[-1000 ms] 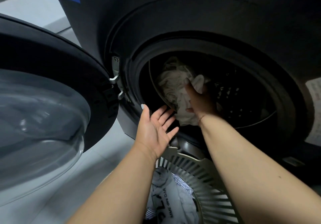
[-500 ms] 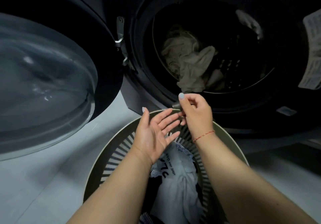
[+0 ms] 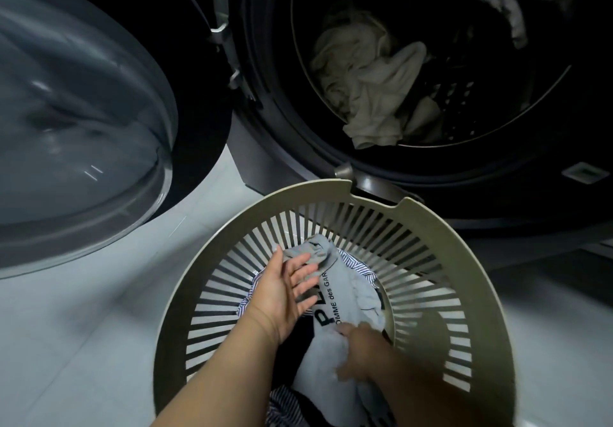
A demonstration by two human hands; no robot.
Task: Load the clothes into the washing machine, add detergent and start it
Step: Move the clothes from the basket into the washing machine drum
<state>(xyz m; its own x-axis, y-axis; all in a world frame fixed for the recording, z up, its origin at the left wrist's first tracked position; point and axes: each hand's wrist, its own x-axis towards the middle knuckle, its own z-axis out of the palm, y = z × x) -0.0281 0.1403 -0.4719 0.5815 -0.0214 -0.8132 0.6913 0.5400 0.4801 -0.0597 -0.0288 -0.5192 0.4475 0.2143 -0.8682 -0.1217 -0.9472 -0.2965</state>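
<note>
A pale grey garment (image 3: 335, 310) with black lettering is seen crumpled inside the slatted laundry basket (image 3: 471, 261), above a striped shirt (image 3: 360, 265). The left hand (image 3: 285, 290) is laid on it with fingers straight. The right hand (image 3: 360, 350) is blurred; its grasp cannot be told. Behind the basket, cream clothes (image 3: 368, 88) are heaped in the open drum (image 3: 497, 111).

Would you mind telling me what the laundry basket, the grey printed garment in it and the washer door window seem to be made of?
The laundry basket looks like moulded beige plastic with a matte finish: rigid slotted walls and a smooth rim. The grey garment seems to be soft knit fabric, probably cotton jersey: it creases loosely and carries black printed lettering. The door window appears to be clear glossy glass or plastic: domed, see-through, with bright reflections.
</note>
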